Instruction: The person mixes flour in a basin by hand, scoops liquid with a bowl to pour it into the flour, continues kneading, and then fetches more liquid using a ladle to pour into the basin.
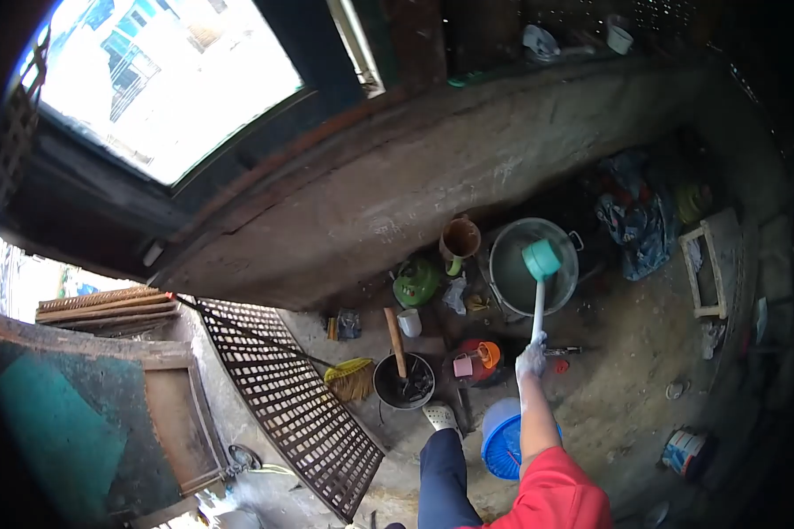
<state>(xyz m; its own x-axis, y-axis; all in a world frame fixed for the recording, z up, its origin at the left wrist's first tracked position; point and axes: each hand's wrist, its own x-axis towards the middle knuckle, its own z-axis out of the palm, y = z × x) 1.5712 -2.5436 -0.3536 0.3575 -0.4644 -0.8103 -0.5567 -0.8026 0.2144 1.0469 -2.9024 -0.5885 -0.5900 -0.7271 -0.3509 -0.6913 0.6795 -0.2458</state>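
My right hand (pixel 531 355), whitish as if coated or gloved, grips the long pale handle of a turquoise dipper (pixel 542 258). The dipper's cup is over the mouth of a large metal pot (pixel 500 297) with side handles; whether it touches the contents cannot be made out. Below my forearm stands a blue bucket (pixel 498 418), partly hidden by the arm. Just left of the hand is a dark red basin (pixel 488 379) holding an orange cup (pixel 488 354) and a pink cup (pixel 463 365). My left hand is out of view.
A black pot (pixel 381 385) with a wooden handle stands left of the basin, near a broom (pixel 351 381) and a woven rack (pixel 282 388). By the wall are a green round container (pixel 416 282) and a brown pot (pixel 460 236). A wooden frame (pixel 707 269) and a paint bucket (pixel 685 453) lie right.
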